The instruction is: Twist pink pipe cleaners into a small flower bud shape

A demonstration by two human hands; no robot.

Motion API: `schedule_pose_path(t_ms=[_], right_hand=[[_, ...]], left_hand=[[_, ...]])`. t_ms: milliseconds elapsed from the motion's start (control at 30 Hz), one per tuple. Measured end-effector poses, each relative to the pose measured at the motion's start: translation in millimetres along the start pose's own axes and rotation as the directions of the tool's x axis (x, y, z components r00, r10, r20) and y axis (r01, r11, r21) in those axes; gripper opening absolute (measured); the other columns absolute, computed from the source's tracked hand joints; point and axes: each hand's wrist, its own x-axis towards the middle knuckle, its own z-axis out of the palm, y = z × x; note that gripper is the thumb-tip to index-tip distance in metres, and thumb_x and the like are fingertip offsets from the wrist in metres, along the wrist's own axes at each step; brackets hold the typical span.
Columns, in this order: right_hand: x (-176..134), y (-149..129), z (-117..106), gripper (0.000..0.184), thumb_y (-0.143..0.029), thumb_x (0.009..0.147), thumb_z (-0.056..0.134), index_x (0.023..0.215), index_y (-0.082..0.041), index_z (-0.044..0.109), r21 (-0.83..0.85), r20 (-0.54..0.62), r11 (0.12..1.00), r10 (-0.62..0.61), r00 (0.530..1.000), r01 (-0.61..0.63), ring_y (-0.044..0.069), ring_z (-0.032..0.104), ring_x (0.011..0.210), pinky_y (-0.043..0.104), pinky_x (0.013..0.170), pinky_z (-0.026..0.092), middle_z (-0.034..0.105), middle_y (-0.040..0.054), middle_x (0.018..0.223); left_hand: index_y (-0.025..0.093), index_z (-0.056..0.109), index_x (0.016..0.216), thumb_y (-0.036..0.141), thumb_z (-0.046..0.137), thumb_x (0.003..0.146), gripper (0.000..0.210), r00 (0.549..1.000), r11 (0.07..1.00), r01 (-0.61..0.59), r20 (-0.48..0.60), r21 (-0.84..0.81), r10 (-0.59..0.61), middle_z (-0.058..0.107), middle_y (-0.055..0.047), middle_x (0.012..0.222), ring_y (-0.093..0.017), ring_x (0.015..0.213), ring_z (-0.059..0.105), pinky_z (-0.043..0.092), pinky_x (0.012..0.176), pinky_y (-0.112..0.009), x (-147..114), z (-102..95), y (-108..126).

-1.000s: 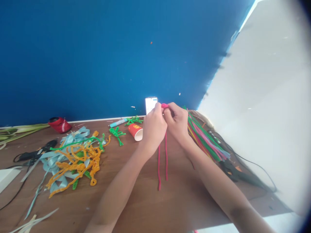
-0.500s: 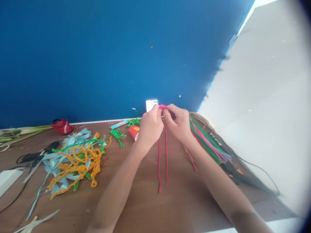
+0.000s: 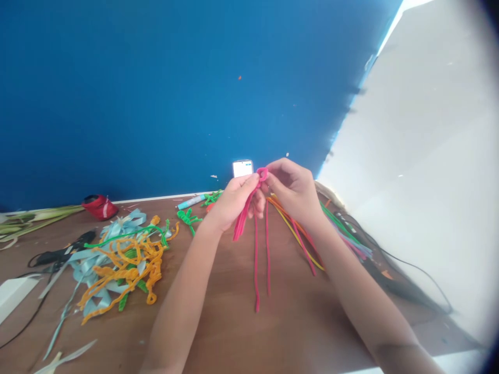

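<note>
A small bunch of pink pipe cleaners (image 3: pixel 241 221) is pinched between the thumb and fingers of my left hand (image 3: pixel 234 202), its ends slanting down toward the table. At the top it bends into a small loop, which my right hand (image 3: pixel 294 188) grips with thumb and forefinger. Below my hands, two straight pink pipe cleaners (image 3: pixel 256 265) lie side by side on the brown table (image 3: pixel 230 322). Yellow, orange and red pipe cleaners (image 3: pixel 298 234) lie partly hidden under my right wrist.
At left is a heap of orange twisted pipe cleaners (image 3: pixel 136 265) and light blue ribbon (image 3: pixel 83 265), near a black glue gun (image 3: pixel 74 244). A phone (image 3: pixel 242 169) leans against the blue wall. Green and pastel pipe cleaners (image 3: pixel 346 231) and a black cable (image 3: pixel 401 259) lie right.
My left hand has turned and moved slightly left and down, bringing the pink bunch into view. My right hand has shifted slightly right, uncovering more yellow and orange pipe cleaners.
</note>
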Motion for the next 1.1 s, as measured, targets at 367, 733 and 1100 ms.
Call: schedule_pose_path(t_ms=[367,733,1100], right_hand=[[3,12,-1,0.018,-0.032,0.092,0.056,0.082,-0.018,0.055,-0.149,0.033,0.987,0.059,0.998,-0.054,0.011,0.052,0.061,0.024,0.057,0.037,0.058,-0.0016,0.070],[-3,18,19,0.035,-0.031,0.090,0.051,0.060,-0.018,0.038,-0.053,-0.014,0.972,0.229,0.973,-0.230,0.008,0.035,0.054,0.022,0.051,0.027,0.039,-0.0049,0.055],[-2,45,21,0.021,-0.031,0.089,0.050,0.076,-0.017,0.059,0.000,0.143,0.963,0.268,0.953,-0.270,0.011,0.048,0.062,0.022,0.057,0.036,0.055,-0.0026,0.067]], left_hand=[[0.017,0.056,0.093,0.033,0.055,0.091,0.016,0.956,0.971,-0.145,-0.228,0.190,0.188,0.061,-0.001,0.075,-0.011,0.053,0.061,0.050,0.042,-0.019,10,5.4,-15],[0.019,0.054,0.079,0.030,0.051,0.088,0.014,0.830,0.883,-0.061,-0.467,0.466,0.304,0.061,0.000,0.069,-0.010,0.053,0.059,0.041,0.038,-0.014,10,11.5,-25],[0.016,0.060,0.084,0.035,0.063,0.080,0.019,0.936,0.997,0.009,-0.351,0.078,0.019,0.061,0.001,0.070,-0.010,0.060,0.058,0.044,0.052,-0.018,19,-23.7,-40]])
